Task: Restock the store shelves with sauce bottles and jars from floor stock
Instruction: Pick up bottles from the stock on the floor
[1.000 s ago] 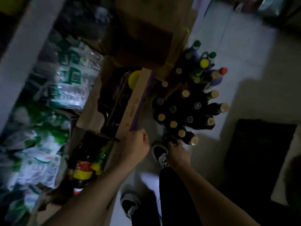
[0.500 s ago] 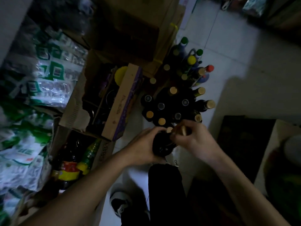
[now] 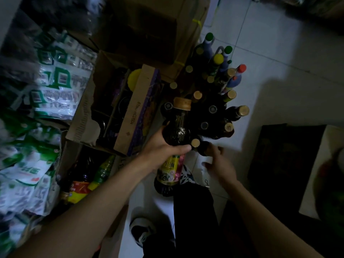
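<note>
Left hand [image 3: 162, 151] wraps the shoulder of a dark glass sauce bottle with gold cap and yellow label [image 3: 176, 127], held above the floor. Right hand [image 3: 220, 164], fingers loosely spread and empty, hovers beside the floor cluster of dark capped bottles [image 3: 212, 108]. The next bottle is best lifted straight up, clear of its neighbours.

The bottle [image 3: 176, 134] in the left hand [image 3: 161, 152] has a yellow label [image 3: 169, 167] with dark Chinese characters. One looks like 油; the rest are too small to read. The box flap [image 3: 131, 112] carries a line of grey print, upside down and faint, roughly "C260". The packs [image 3: 55, 81] show large green characters, blurred beyond reading.
</note>
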### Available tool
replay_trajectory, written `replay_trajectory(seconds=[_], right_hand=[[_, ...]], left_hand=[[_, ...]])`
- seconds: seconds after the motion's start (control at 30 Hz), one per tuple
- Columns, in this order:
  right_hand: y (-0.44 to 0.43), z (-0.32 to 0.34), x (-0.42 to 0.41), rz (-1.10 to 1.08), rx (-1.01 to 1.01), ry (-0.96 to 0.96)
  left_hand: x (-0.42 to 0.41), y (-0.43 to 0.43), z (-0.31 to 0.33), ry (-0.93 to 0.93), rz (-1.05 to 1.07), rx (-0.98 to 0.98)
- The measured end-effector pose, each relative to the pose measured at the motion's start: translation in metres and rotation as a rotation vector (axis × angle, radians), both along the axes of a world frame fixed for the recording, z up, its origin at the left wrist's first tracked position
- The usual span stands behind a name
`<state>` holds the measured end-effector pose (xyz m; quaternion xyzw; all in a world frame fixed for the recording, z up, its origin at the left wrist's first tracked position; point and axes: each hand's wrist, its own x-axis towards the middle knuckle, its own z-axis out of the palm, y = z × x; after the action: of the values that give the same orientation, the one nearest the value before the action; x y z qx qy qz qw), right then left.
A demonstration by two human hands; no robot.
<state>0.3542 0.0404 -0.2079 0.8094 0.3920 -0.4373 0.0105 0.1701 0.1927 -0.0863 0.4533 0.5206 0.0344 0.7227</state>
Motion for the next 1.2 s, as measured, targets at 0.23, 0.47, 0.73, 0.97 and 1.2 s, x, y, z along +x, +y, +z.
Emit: replay_trajectory(seconds=[0.23,0.47,0.73,0.97,1.2], right_hand=[[0.013,-0.03,0.001,0.218,0.064,-0.247],[0.014,0.009,-0.002,0.147,0.057,-0.272],[-0.011,0.239,-0.023,-0.349,0.341,-0.163],[0.034,0.515,-0.056,-0.061,1.014,-0.408],[0.093,0.759,-0.078,-0.22,1.367,-0.242]], left_hand=[[0.002,-0.017,-0.004,0.076,0.088,0.035],[-0.002,-0.031,0.02,0.105,0.065,0.108],[-0.028,-0.026,0.145,0.135,-0.091,0.304],[-0.063,0.011,0.371,0.163,-0.098,0.587],[-0.099,0.037,0.6,0.069,0.047,0.966]])
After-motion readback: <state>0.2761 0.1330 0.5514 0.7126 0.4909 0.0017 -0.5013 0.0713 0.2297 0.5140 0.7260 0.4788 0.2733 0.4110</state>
